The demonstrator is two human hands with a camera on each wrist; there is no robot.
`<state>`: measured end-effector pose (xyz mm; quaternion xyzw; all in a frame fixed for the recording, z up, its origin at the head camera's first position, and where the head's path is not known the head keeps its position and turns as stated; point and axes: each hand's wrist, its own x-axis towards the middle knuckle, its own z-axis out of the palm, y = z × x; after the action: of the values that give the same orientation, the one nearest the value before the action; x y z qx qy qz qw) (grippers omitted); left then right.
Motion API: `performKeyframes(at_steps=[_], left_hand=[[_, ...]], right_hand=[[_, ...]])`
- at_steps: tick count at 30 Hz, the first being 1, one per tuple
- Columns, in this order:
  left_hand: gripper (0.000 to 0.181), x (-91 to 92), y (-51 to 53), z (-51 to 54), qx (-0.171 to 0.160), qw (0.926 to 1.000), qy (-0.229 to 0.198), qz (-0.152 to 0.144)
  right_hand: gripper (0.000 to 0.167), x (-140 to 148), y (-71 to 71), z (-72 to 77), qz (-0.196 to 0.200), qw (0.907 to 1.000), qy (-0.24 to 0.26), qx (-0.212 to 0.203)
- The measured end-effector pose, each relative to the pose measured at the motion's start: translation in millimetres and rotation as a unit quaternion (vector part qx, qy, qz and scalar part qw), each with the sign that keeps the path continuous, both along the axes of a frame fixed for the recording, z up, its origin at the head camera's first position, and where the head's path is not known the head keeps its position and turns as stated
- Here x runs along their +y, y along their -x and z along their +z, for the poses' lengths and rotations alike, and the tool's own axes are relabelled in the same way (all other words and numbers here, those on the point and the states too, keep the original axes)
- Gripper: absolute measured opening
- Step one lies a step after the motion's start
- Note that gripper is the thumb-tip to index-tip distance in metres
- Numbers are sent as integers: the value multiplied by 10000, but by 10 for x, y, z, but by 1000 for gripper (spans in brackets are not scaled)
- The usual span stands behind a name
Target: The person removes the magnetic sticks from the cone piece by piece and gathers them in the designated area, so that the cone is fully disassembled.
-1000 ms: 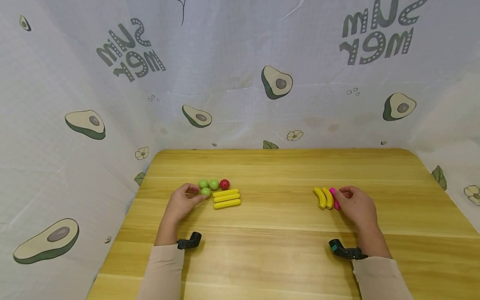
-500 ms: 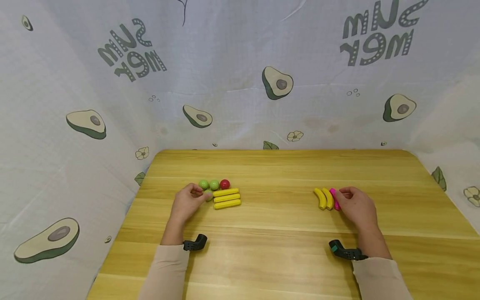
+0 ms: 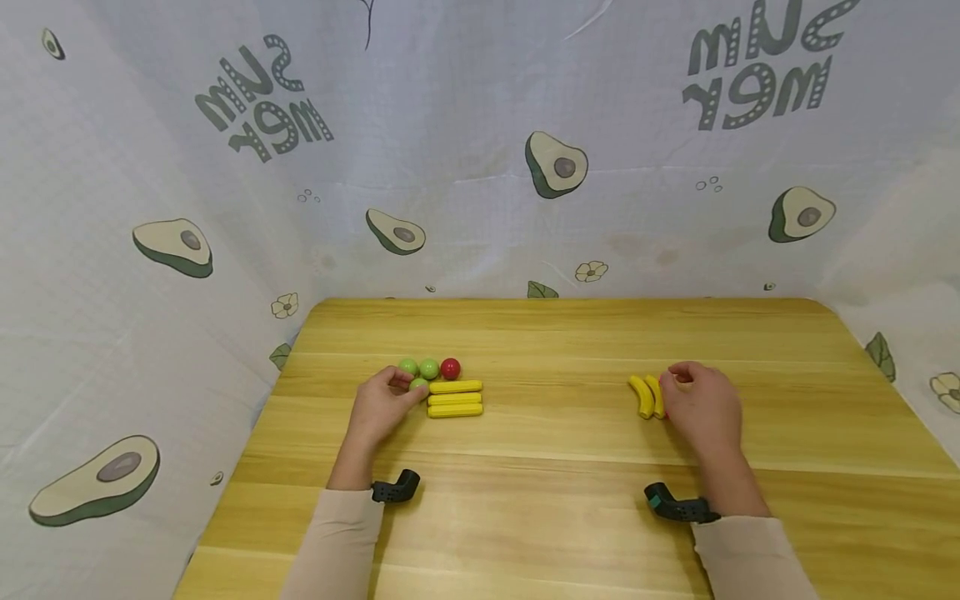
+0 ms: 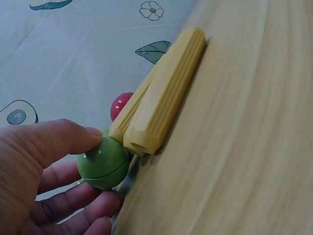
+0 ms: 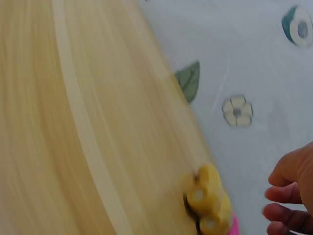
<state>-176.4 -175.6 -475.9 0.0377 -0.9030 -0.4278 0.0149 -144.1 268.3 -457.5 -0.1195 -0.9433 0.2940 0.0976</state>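
Note:
My left hand (image 3: 381,404) pinches a glossy green ball (image 4: 103,164) between thumb and fingers; the ball touches or nearly touches the end of the ridged yellow bars (image 3: 455,399). Two more green balls (image 3: 429,368) and a red ball (image 3: 450,368) sit in a row just behind. The three bars lie side by side. On the right, my right hand (image 3: 703,407) hovers by two yellow banana-shaped pieces (image 3: 642,397), its fingers loosely bent with nothing between them. A pink piece (image 5: 235,226) beside the bananas is mostly hidden by that hand in the head view.
Both groups lie on a wooden table (image 3: 555,500), with a wide stretch of tabletop between them. A white cloth (image 3: 480,125) printed with avocados hangs behind and at the sides. Black wrist cameras (image 3: 396,487) are strapped to both wrists.
My left hand has moved slightly right with the green ball, and the bars have turned straighter. My right hand has let go of the pink piece and risen slightly, shifting left.

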Motion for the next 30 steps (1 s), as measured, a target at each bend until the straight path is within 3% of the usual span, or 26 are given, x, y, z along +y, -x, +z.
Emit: performKeyframes(at_steps=[3, 6, 9, 12, 15, 19, 25, 30], left_hand=[[33, 1, -5, 7, 10, 9999, -108, 70], [35, -4, -6, 10, 36, 9996, -237, 120], [37, -6, -6, 23, 92, 9989, -436, 148], [39, 0, -2, 41, 192, 9971, -731, 74], [39, 25, -5, 78, 268, 9941, -1037, -154], [36, 48, -11, 130, 254, 9901, -1342, -339], [32, 38, -2, 160, 261, 9906, -1335, -159], [33, -53, -11, 143, 45, 9959, -880, 200]], right_hand=[[32, -256, -9, 34, 484, 9980, -17, 412], [26, -616, -11, 9, 1353, 9886, 222, 616], [29, -1032, 11, -45, 2233, 9714, 608, 525], [42, -1412, 88, -101, 2724, 9564, 1042, 169], [51, -1696, 197, -127, 2832, 9471, 1499, -156], [37, -1922, 320, -143, 2896, 9395, 1813, -230], [24, -2057, 405, -195, 2849, 9476, 1445, 90], [25, -2062, 471, -303, 2511, 9623, 1042, 29]])
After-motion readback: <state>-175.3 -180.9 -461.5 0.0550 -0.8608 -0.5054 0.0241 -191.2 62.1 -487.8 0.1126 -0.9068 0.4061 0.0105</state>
